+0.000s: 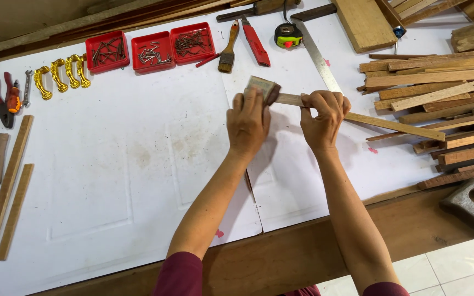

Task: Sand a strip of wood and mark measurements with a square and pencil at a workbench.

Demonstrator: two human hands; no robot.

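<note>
I am pinching the thin wooden strip (pixel 390 126) in my right hand (pixel 323 117), fingers closed around it. My left hand (pixel 248 121) is pressing a sanding block (pixel 264 87) onto its near end; the strip seems light, stiff, best gripped beside the block.

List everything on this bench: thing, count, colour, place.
wooden strip: 1, pale, centre right, held flat on the sheet
sanding block: 1, grey-brown, on the strip's left end
trays of nails: 3, red, top left of centre
curved handles: 4, gold, left of the trays
pliers: 1, red-handled, far left
paintbrush: 1, wooden handle, top centre
utility knife: 1, red, beside the brush
tape measure: 1, black and yellow, top centre
steel ruler: 1, silver, top centre
wood offcuts: many, brown, right
long slats: 2, pale, left edge
left hand: on the block
right hand: pinching the strip
</note>
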